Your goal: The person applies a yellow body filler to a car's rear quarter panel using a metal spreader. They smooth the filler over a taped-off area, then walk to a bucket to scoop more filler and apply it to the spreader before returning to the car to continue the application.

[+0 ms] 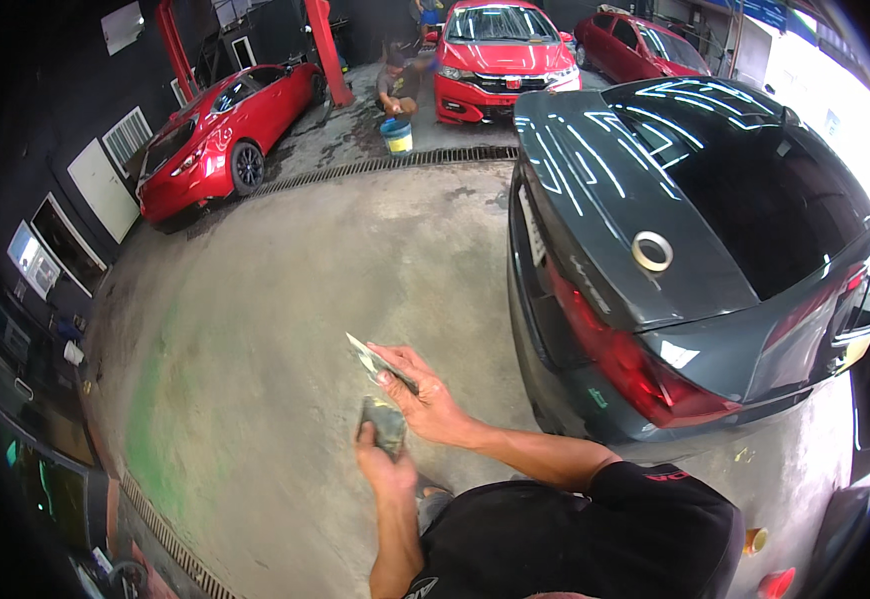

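Observation:
Both of my hands are held out over the concrete floor, left of the dark grey car's rear. My right hand (430,404) is closed on a flat putty spreader (363,351), whose pale, smeared edge points up and to the left. Just below it, my left hand (387,467) grips a dark flat plate (385,423) marked with pale yellowish paste. The two pieces are close to each other; I cannot tell whether they touch. On the grey car's trunk lid (594,170) lies a roll of masking tape (666,247).
A red car (217,140) stands back left by a red post (327,55); another red car (500,75) faces me at the back. A crouching person (395,85) is beside a bucket (396,138). A drain grate (385,166) crosses the floor. A red cup (776,583) lies lower right.

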Tool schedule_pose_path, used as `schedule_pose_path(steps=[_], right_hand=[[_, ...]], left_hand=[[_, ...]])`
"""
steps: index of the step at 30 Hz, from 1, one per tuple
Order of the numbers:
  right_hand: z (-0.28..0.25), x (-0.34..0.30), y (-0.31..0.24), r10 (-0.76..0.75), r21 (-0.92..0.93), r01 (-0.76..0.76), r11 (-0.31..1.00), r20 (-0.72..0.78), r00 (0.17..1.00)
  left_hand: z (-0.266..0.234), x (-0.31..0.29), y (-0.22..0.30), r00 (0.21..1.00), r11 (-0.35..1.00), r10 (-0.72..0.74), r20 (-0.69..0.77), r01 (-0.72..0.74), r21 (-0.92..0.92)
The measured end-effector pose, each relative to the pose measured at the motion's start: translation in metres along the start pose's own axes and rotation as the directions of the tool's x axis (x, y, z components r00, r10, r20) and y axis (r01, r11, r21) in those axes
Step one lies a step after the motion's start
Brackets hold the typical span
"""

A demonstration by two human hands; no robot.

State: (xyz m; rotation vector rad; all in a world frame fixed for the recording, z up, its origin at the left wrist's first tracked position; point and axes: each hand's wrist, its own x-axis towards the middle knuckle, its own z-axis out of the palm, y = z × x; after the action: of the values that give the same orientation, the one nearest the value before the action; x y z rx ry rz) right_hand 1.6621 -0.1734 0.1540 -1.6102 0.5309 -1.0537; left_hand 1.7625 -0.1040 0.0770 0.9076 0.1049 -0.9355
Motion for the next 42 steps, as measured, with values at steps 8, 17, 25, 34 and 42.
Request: schedule_pose_path(steps=[8, 17, 25, 34, 42], right_hand=[[0.106, 0.118, 0.018, -0.102, 0.081, 0.098, 0.992, 0.044, 0.994], [0.159, 0.198, 0.042, 0.390, -0.088, -0.382, 0.920, 0.317, 0.865], [0.205, 0.299, 0.097, -0.383, 0.077, 0.379, 0.922, 0.057, 0.922], [0.206, 0.453, 0.147, -0.592, 0.252, 0.574, 0.779, -0.007, 0.806], [0.158, 0.565, 0.174, -0.572, 0.116, 0.573, 0.811, -0.043, 0.819]], left_hand=[[0.001, 0.130, 0.113, 0.978, 0.998, -0.034, 0.205, 0.045, -0.049], [0.001, 0.211, 0.210, 0.924, 0.920, 0.382, 0.034, -0.383, 0.082], [0.025, 0.289, 0.230, 0.997, 0.995, 0.033, 0.068, -0.027, -0.091], [0.140, 0.406, 0.273, 0.686, 0.532, 0.380, 0.620, -0.711, 0.460], [0.237, 0.504, 0.259, 0.883, 0.955, 0.134, 0.449, -0.237, 0.181]])
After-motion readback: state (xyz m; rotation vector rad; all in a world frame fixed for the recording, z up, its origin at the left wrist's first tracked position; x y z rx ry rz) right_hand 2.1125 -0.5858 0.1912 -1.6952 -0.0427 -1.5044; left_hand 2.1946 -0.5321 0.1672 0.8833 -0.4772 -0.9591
